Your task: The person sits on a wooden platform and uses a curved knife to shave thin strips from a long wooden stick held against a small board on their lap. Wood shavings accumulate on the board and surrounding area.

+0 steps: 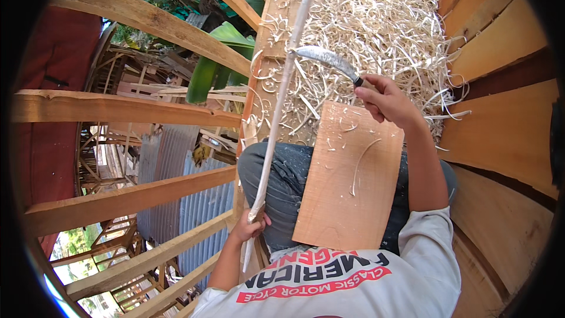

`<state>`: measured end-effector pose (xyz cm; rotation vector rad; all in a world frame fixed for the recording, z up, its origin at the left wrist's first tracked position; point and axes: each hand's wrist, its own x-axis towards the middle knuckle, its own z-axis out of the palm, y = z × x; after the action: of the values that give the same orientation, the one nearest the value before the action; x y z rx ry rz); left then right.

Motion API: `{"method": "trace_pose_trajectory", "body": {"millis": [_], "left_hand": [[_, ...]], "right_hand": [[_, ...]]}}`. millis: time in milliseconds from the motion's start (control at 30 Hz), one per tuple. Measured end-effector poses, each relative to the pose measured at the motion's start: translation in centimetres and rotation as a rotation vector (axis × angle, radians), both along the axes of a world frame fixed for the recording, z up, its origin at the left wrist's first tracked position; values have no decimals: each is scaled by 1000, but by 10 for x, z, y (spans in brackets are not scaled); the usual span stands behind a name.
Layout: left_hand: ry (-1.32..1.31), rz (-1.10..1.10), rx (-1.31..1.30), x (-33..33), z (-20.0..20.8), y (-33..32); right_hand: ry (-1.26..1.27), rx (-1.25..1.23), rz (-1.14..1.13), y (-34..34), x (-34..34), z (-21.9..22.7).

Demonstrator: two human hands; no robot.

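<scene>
1 board (350, 194) on lap (273, 168) | 1 pole (276, 118) left of it, left hand (248, 228) clamped round lower end | 1 curved knife (326, 59) at pole, right hand (387, 101) gripping it | shavings (376, 35) on floor (280, 7); wooden railing (129, 108)

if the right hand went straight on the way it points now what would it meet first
Most likely the long pale stick: the right hand points up and left, and the curved knife it holds has its tip at the stick in view. Depth is unclear, so contact isn't certain.
</scene>
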<state>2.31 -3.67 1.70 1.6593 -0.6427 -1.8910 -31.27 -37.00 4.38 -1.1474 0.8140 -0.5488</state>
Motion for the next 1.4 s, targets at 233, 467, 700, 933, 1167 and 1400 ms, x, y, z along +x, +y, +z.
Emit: {"method": "trace_pose_trajectory", "body": {"millis": [233,467,700,933,1167,1400], "left_hand": [[-3,29,-27,-6,3,-1],[-6,30,-58,-6,0,1],[47,78,-74,-6,-3,7],[-7,71,-93,-14,4,7],[-345,134,-198,-33,-4,20],[-927,112,-445,-72,1,23]], "right_hand": [[959,-700,27,2,-10,-26],[760,-537,117,9,0,-46],[655,-547,135,44,-1,-32],[614,-476,-36,58,4,-40],[615,-653,-361,60,10,-43],[912,-869,-293,65,15,-36]]}}
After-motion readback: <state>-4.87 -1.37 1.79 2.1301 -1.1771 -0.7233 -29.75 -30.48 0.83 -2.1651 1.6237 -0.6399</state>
